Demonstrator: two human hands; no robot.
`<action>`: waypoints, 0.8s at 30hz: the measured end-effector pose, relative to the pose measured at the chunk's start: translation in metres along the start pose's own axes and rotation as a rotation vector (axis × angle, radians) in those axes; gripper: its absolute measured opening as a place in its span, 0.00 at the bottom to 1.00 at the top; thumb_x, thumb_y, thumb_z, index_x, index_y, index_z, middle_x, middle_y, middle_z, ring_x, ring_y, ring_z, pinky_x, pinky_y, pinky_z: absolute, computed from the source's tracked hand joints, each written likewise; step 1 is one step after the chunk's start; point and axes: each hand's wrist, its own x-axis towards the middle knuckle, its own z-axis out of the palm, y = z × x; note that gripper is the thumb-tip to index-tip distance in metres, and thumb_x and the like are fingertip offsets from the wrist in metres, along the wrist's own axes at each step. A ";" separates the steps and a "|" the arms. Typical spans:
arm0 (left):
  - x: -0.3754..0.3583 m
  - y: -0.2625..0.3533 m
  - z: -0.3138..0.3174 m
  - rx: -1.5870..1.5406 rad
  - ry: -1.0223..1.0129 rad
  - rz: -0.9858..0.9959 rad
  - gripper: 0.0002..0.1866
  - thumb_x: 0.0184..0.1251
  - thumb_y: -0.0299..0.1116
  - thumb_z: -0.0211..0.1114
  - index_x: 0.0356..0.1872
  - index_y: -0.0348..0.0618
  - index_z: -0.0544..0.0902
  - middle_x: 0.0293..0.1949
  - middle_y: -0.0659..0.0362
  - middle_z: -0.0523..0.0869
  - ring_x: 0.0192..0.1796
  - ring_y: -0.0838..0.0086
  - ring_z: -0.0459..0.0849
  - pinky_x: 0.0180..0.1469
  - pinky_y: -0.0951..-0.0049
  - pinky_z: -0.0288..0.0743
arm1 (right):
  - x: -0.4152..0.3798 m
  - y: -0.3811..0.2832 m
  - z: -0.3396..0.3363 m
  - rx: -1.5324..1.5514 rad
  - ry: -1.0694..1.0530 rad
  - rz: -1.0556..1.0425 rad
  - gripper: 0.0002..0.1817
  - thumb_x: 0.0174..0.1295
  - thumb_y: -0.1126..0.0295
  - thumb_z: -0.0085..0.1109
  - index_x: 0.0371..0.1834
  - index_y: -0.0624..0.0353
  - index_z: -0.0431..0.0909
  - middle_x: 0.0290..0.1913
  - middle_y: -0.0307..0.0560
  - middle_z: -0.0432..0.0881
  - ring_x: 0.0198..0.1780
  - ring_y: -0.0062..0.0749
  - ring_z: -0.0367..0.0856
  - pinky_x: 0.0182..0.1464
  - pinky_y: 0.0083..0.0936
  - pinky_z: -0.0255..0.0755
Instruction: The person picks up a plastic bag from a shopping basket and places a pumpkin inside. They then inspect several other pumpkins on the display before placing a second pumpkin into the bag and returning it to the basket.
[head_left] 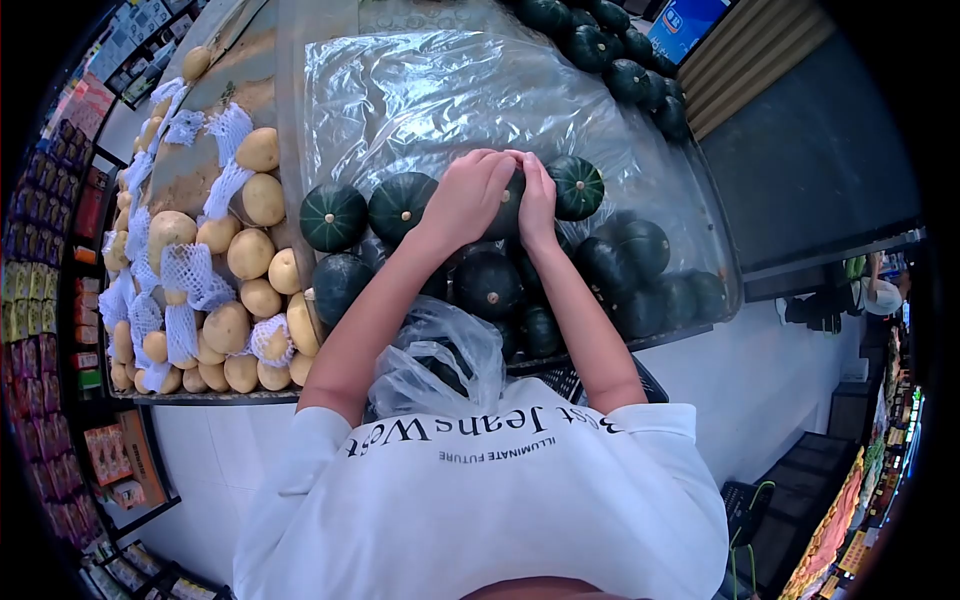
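Note:
Both my hands are cupped around a dark green squash (508,208) on the display, between other squashes. My left hand (470,198) covers its left side and top, with the fingers pressed together. On the right side my right hand (537,200) curves round it, and the fingertips of the two hands meet at its far end. A striped squash (577,188) sits just right of my right hand. Left of my left hand are another squash (402,207) and a striped one (333,217). More squashes (487,284) lie between my forearms.
A clear plastic sheet (450,90) covers the display behind the squashes. Yellow melons (250,254), some in white foam nets, fill the left side. A clear plastic bag (440,350) hangs before my chest. More squashes (628,80) sit far right. Another person (880,297) is at the right.

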 end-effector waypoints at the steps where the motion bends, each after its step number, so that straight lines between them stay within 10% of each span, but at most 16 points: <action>1: 0.000 0.002 0.001 0.029 -0.009 -0.018 0.18 0.72 0.36 0.45 0.46 0.33 0.79 0.46 0.44 0.81 0.50 0.52 0.78 0.55 0.64 0.69 | 0.001 0.003 0.000 0.002 0.004 0.013 0.21 0.70 0.60 0.38 0.45 0.66 0.77 0.41 0.49 0.82 0.45 0.30 0.79 0.52 0.24 0.68; 15: -0.003 -0.011 0.012 0.201 -0.107 -0.164 0.19 0.69 0.40 0.53 0.51 0.34 0.75 0.50 0.46 0.79 0.54 0.53 0.76 0.56 0.62 0.70 | -0.002 -0.007 0.002 -0.009 0.027 0.001 0.24 0.71 0.58 0.34 0.49 0.69 0.75 0.44 0.55 0.82 0.47 0.37 0.80 0.52 0.27 0.70; 24: 0.006 0.020 -0.043 -0.325 0.376 -0.063 0.20 0.74 0.40 0.45 0.53 0.35 0.75 0.50 0.49 0.80 0.53 0.64 0.79 0.58 0.69 0.68 | -0.013 -0.035 -0.002 -0.175 0.047 -0.372 0.24 0.73 0.59 0.32 0.52 0.68 0.73 0.51 0.53 0.79 0.56 0.37 0.75 0.62 0.29 0.62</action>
